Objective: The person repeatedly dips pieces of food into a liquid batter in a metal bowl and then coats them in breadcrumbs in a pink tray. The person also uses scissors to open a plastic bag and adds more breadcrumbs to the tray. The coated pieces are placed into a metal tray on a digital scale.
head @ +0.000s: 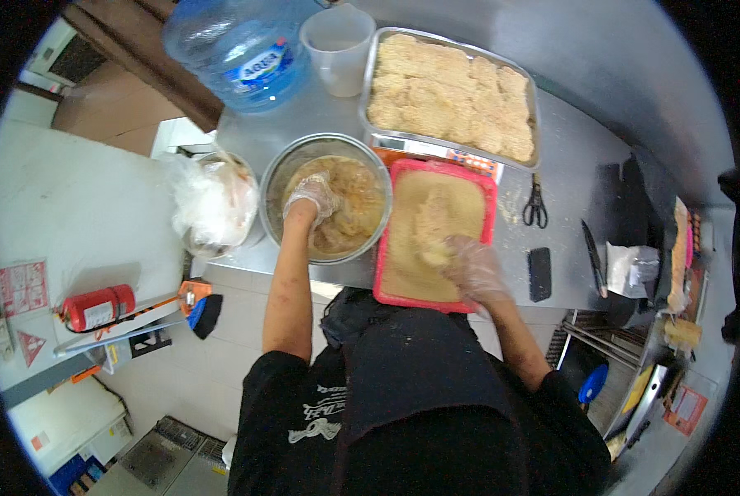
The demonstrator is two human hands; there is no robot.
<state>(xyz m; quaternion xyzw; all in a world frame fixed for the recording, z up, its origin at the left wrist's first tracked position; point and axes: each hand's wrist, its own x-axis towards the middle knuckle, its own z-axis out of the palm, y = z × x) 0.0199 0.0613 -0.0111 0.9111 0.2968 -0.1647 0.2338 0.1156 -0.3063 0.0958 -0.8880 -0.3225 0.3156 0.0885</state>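
Observation:
My left hand (313, 197), in a clear plastic glove, reaches into a round metal bowl (272, 232). Its fingers dip into wet, pale brown batter with soft pieces (354, 192), so their grip is hidden. Over a red-rimmed plastic tray (491, 214) of fine tan crumbs (407, 260) is my right hand (476, 268), also gloved and blurred by motion. Its fingertips meet the near end of a long crumb-coated piece (432, 217) lying in the crumbs. Whether they grip it is unclear.
Behind stands a metal tray (538, 133) of coated pieces (450, 93), beside a plastic jug (339, 56) and a blue water bottle (246, 56). A bag-lined container (218, 204) is left of the bowl. Scissors (535, 208), a phone (539, 273) and a knife (592, 254) lie rightward.

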